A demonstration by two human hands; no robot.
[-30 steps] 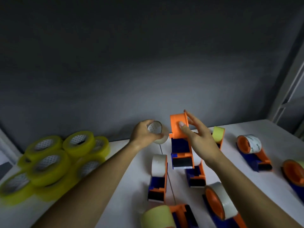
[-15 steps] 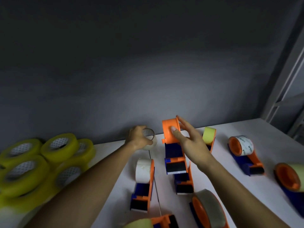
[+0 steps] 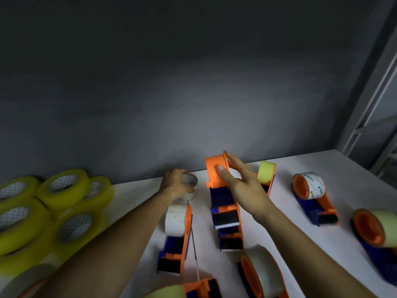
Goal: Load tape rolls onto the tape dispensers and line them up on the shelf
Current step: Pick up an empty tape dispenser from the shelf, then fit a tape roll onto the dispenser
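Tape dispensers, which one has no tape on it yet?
The orange and blue dispenser under the right hand, at the back middle of the shelf. Its orange wheel is bare, while the others around it each carry a roll.
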